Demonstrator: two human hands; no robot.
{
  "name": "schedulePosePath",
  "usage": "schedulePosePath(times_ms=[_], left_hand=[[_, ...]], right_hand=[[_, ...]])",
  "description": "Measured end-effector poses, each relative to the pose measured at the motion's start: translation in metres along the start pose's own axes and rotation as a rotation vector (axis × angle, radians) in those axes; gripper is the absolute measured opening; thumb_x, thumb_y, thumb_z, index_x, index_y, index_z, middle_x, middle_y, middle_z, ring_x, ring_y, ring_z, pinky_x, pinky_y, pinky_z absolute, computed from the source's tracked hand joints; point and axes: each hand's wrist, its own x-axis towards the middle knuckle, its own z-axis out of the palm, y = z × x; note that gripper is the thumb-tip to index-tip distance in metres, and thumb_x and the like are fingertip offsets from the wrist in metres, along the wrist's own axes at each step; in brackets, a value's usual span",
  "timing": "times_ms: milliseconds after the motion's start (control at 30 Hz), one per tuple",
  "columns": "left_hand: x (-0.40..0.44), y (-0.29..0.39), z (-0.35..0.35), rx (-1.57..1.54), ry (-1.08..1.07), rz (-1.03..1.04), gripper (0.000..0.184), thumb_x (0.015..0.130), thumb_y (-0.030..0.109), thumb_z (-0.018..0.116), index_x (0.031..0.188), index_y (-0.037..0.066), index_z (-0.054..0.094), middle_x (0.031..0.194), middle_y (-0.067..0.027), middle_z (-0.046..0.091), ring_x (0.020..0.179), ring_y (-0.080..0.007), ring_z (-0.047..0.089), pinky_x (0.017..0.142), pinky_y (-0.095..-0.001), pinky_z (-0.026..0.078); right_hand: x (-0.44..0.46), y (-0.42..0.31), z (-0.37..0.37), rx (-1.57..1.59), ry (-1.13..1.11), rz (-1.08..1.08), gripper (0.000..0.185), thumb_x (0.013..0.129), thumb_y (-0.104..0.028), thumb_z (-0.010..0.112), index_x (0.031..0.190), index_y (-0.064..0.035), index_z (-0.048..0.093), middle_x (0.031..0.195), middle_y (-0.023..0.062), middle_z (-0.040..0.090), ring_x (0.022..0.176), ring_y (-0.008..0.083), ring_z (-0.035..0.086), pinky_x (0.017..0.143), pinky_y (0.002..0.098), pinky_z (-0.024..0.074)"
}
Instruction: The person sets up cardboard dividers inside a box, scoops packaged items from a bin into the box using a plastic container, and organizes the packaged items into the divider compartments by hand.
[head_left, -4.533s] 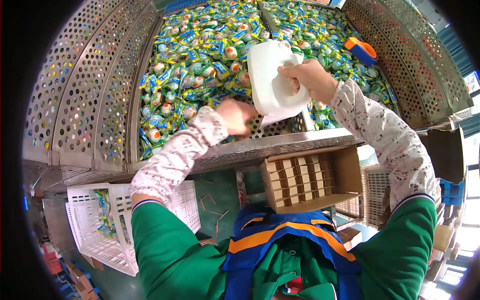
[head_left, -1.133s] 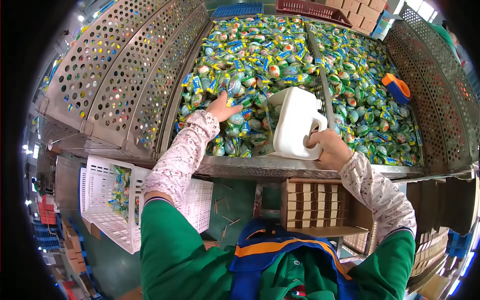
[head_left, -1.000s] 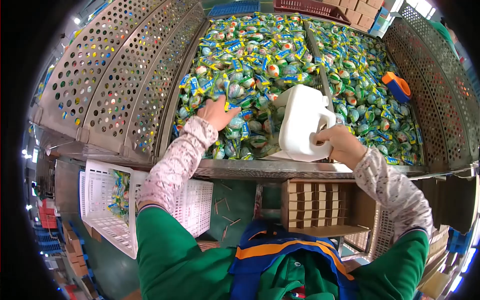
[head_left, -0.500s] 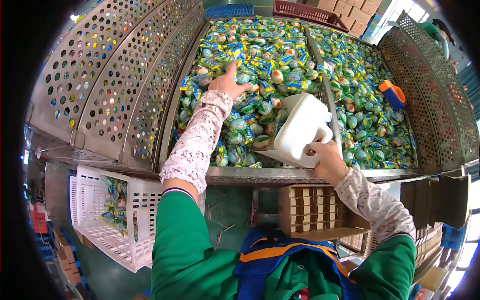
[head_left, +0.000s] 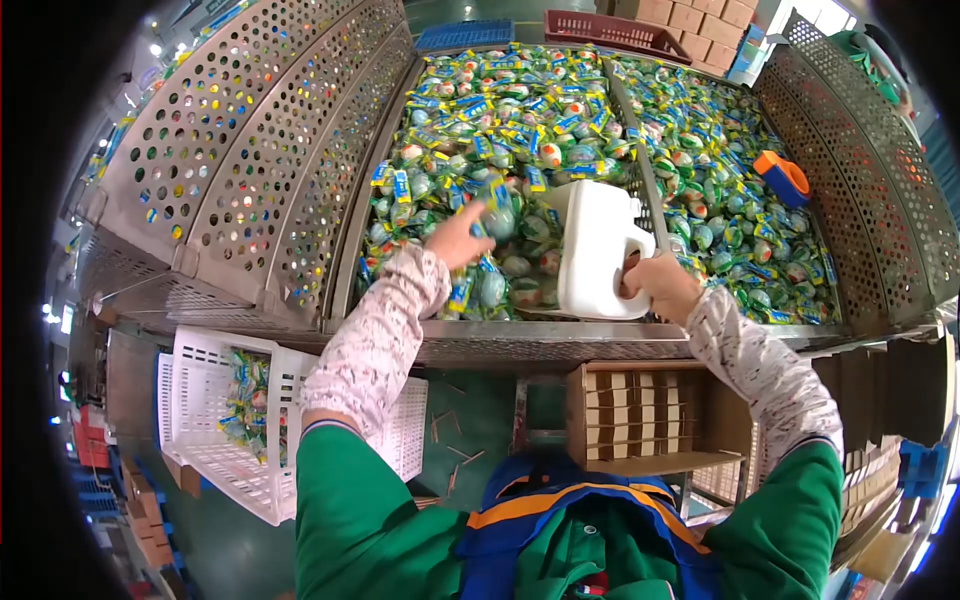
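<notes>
My right hand grips the handle of a white plastic jug, cut open like a scoop. The jug rests at the front of the left bin section, its cut side facing left towards wrapped round candies. Left of it, my left hand reaches over the candies, thumb and forefinger apart. Just beyond those fingertips is a motion-blurred wrapped candy; whether the fingers touch it is unclear. The candies have clear, green, yellow and blue wrappers.
A metal divider splits the candy bin. An orange-and-blue tape dispenser lies on the right-hand candies. Perforated metal walls flank the bin. Below are a white crate holding candies and a cardboard box with dividers.
My left hand has drawn back towards me over the candies. The jug has turned more upright and shifted slightly, with my right hand still on its handle.
</notes>
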Motion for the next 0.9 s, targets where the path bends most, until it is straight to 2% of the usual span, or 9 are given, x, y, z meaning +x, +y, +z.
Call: schedulePosePath(times_ms=[100,200,233,300,433,500,667,767,900], left_hand=[[-0.037,0.043,-0.026,0.050,-0.407,-0.122,0.066,0.091,0.046,0.061,0.147,0.015,0.044,0.128,-0.0256,0.059,0.116,-0.0388,0.057,0.099,-0.0420,0.045],[-0.067,0.082,-0.045,0.302,-0.294,-0.125,0.068,0.091,0.051,0.061,0.148,0.017,0.043,0.121,-0.0262,0.056,0.112,-0.0419,0.053,0.098,-0.0433,0.043],[-0.080,0.070,-0.045,0.365,-0.215,-0.003,0.075,0.090,0.056,0.062,0.151,0.019,0.040,0.116,-0.0248,0.053,0.107,-0.0420,0.050,0.097,-0.0440,0.042],[-0.100,0.102,-0.071,0.581,-0.283,-0.119,0.081,0.087,0.059,0.063,0.152,0.018,0.037,0.121,-0.0259,0.051,0.107,-0.0441,0.052,0.096,-0.0458,0.044],[-0.102,0.078,-0.069,0.490,-0.360,-0.232,0.093,0.083,0.062,0.066,0.155,0.018,0.028,0.131,-0.0298,0.048,0.115,-0.0468,0.052,0.100,-0.0476,0.044],[-0.090,0.050,-0.051,0.306,-0.411,-0.261,0.104,0.079,0.064,0.069,0.158,0.020,0.018,0.142,-0.0335,0.040,0.124,-0.0479,0.050,0.104,-0.0474,0.043],[-0.050,0.004,-0.030,-0.254,-0.582,-0.329,0.127,0.083,0.068,0.065,0.153,-0.005,-0.010,0.161,-0.0256,0.010,0.151,-0.0321,0.013,0.121,-0.0368,0.016],[-0.039,0.010,-0.018,-0.335,-0.412,-0.521,0.125,0.080,0.063,0.073,0.155,-0.005,-0.001,0.157,-0.0236,0.023,0.147,-0.0311,0.023,0.119,-0.0366,0.019],[-0.035,0.012,-0.012,-0.428,-0.250,-0.422,0.129,0.077,0.069,0.071,0.156,-0.002,-0.002,0.160,-0.0216,0.021,0.148,-0.0329,0.023,0.119,-0.0364,0.022]], right_hand=[[0.015,-0.038,-0.034,-0.868,-0.320,-0.745,0.012,0.061,0.002,0.066,0.073,0.0034,0.068,0.065,0.0108,0.063,0.061,0.0173,0.061,0.056,0.0335,0.0477],[0.032,-0.068,-0.047,-0.602,-0.341,-0.252,0.012,0.059,-0.005,0.068,0.068,0.0022,0.068,0.064,0.0136,0.064,0.060,0.0172,0.064,0.057,0.0326,0.0492],[0.047,-0.053,-0.062,-0.878,-0.441,-0.576,0.014,0.058,0.001,0.067,0.071,0.0064,0.068,0.066,0.0142,0.066,0.063,0.0196,0.065,0.058,0.0331,0.0506],[0.055,-0.064,-0.054,-0.184,-0.147,0.447,0.029,0.051,0.006,0.071,0.077,-0.0038,0.074,0.073,0.0120,0.070,0.071,0.0313,0.068,0.063,0.0378,0.0521],[0.066,-0.026,-0.063,-0.131,-0.363,0.223,0.025,0.052,0.014,0.065,0.074,0.0053,0.071,0.072,0.0138,0.069,0.069,0.0258,0.067,0.062,0.0349,0.0515],[0.040,-0.071,-0.029,0.175,-0.081,0.539,0.016,0.055,0.015,0.062,0.070,0.0102,0.066,0.072,0.0128,0.068,0.072,0.0207,0.066,0.062,0.0347,0.0509],[0.030,-0.030,-0.018,0.436,-0.124,0.509,0.017,0.062,0.014,0.058,0.075,0.0066,0.067,0.077,0.0157,0.065,0.071,0.0254,0.065,0.062,0.0345,0.0505],[0.018,-0.040,0.021,0.622,-0.026,0.620,0.016,0.062,0.015,0.058,0.073,0.0064,0.065,0.076,0.0110,0.063,0.072,0.0248,0.064,0.062,0.0355,0.0500],[0.035,0.059,0.016,-0.202,-0.332,0.005,0.025,0.060,0.014,0.056,0.080,0.0034,0.065,0.081,0.0147,0.066,0.079,0.0278,0.065,0.069,0.0362,0.0509]])
